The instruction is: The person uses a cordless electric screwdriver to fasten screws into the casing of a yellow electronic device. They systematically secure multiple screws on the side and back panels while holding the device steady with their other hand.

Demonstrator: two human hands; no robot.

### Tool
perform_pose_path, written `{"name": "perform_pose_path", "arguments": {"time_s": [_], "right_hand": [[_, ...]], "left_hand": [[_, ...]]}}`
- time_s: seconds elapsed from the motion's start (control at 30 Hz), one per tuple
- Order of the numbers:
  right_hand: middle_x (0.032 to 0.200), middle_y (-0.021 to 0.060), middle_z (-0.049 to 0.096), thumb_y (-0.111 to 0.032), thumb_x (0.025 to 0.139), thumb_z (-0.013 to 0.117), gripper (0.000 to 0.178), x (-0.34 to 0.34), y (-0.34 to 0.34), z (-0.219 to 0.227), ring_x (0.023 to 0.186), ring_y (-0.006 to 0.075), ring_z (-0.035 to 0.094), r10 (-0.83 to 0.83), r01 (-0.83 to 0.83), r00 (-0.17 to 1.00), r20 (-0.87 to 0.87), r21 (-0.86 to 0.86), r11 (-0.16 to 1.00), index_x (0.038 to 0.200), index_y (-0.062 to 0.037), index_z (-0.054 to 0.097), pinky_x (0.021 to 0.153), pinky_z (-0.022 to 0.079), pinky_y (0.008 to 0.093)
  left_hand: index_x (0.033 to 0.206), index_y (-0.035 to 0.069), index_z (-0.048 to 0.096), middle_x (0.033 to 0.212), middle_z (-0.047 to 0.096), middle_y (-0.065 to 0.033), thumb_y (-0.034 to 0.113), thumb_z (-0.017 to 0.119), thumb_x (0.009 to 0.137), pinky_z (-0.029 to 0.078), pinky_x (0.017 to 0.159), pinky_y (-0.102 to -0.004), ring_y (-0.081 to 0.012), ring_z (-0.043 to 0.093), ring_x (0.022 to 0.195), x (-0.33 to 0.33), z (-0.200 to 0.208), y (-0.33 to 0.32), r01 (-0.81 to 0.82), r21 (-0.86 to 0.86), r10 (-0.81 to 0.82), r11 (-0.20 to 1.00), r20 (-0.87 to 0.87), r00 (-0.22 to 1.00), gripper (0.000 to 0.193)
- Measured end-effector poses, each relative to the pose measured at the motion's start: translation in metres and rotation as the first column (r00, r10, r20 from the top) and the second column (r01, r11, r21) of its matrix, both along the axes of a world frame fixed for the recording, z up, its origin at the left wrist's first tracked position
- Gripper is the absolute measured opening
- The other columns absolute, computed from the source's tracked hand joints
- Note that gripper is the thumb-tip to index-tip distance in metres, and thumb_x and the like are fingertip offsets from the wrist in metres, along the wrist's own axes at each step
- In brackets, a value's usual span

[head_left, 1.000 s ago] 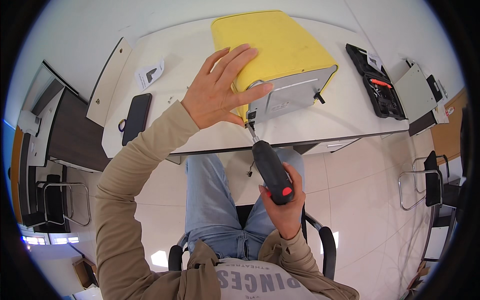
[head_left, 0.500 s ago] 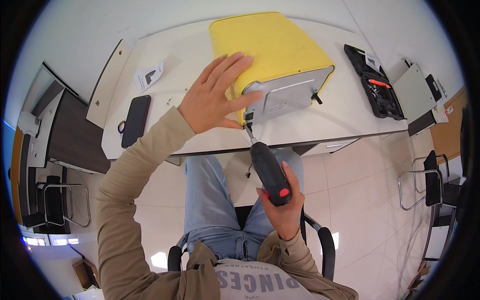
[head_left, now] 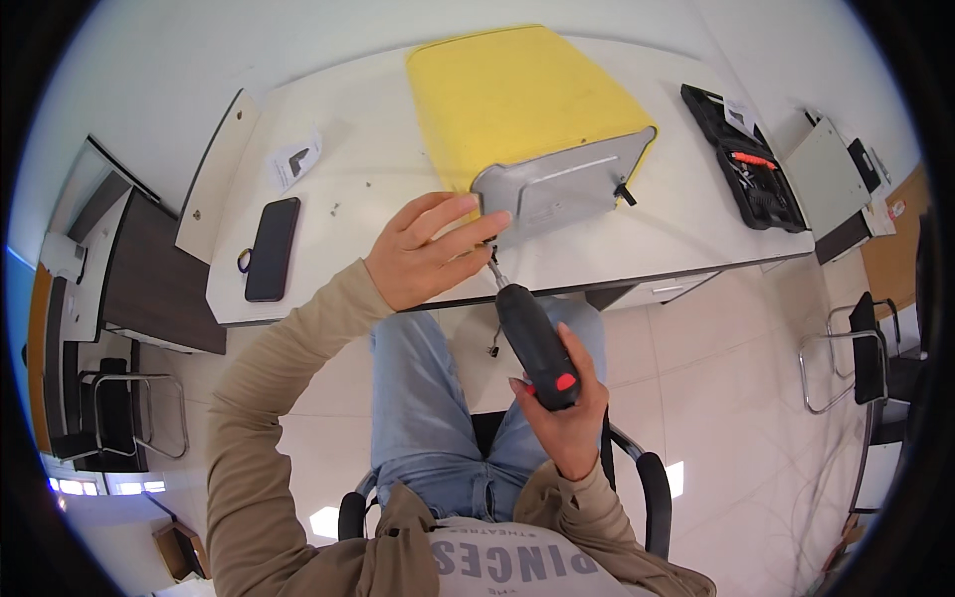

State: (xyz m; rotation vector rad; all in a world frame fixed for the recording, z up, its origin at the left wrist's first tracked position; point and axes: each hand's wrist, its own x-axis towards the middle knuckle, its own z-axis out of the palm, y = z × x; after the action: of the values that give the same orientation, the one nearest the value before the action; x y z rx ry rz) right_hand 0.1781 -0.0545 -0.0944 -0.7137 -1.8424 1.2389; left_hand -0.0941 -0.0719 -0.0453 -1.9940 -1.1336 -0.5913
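A yellow box-shaped thing [head_left: 527, 95] lies on its side on the desk, its grey metal end panel [head_left: 557, 194] turned toward me. A small black fitting [head_left: 625, 194] stands out at the panel's right corner. At the lower left corner my left hand [head_left: 428, 249] has its fingers stretched out and apart, the fingertips by the panel's edge. My right hand [head_left: 567, 408] grips a black cordless screwdriver [head_left: 532, 338] with red buttons. The tool points up, its metal bit reaching that same corner beside the left fingertips. Where exactly the tip seats is too small to tell.
On the white desk [head_left: 368, 119] lie a dark phone [head_left: 272, 249], a ring-shaped item [head_left: 244, 257], a paper leaflet [head_left: 296, 162] and small bits of hardware [head_left: 335, 209]. An open black tool case [head_left: 751, 174] is at the right. Below the desk edge hangs a small black piece [head_left: 493, 351].
My left hand has come down off the yellow side to the panel's lower left corner. The yellow thing appears slightly further left. The right hand still holds the screwdriver at that corner.
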Motion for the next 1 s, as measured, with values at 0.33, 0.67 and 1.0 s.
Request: {"name": "perform_pose_path", "arguments": {"time_s": [0.33, 0.67, 1.0], "right_hand": [[0.096, 0.0124, 0.068, 0.007, 0.069, 0.078, 0.076, 0.008, -0.002, -0.004, 0.081, 0.0152, 0.067, -0.004, 0.002, 0.999, -0.034, -0.044, 0.999, 0.138, -0.0012, 0.047, 0.074, 0.054, 0.0273], [0.085, 0.0133, 0.066, 0.008, 0.072, 0.073, 0.071, 0.024, 0.0, 0.006, 0.069, 0.0167, 0.065, -0.047, -0.082, 0.972, -0.228, -0.524, 0.848, 0.137, 0.0013, 0.045, 0.06, 0.054, 0.0275], [0.086, 0.0139, 0.06, -0.016, 0.084, 0.067, 0.054, 0.039, -0.002, -0.018, 0.078, 0.0246, 0.06, 0.019, -0.46, 0.86, -0.51, -0.76, 0.459, 0.131, 0.0028, 0.047, 0.053, 0.054, 0.0325]], "left_hand": [[0.091, 0.01, 0.069, 0.136, 0.056, -0.0017, 0.008, 0.072, 0.078, 0.05, 0.091, -0.0391, -0.027, 0.04, 0.131, 0.006, 0.003, 0.002, -0.006, 0.031, 0.006, 1.0, 0.005, 1.0, 0.013], [0.091, 0.006, 0.068, 0.11, 0.069, -0.0077, 0.0, 0.071, 0.076, 0.05, 0.086, -0.0348, -0.0279, 0.061, 0.104, 0.028, 0.0, -0.027, -0.012, -0.101, 0.056, 0.995, 0.441, 0.896, 0.017], [0.105, 0.0, 0.066, 0.095, 0.069, -0.0073, 0.008, 0.061, 0.095, 0.048, 0.082, -0.0291, -0.0155, 0.063, 0.093, 0.098, -0.064, -0.076, 0.13, 0.067, 0.015, 0.989, 0.839, -0.544, 0.014]]}}
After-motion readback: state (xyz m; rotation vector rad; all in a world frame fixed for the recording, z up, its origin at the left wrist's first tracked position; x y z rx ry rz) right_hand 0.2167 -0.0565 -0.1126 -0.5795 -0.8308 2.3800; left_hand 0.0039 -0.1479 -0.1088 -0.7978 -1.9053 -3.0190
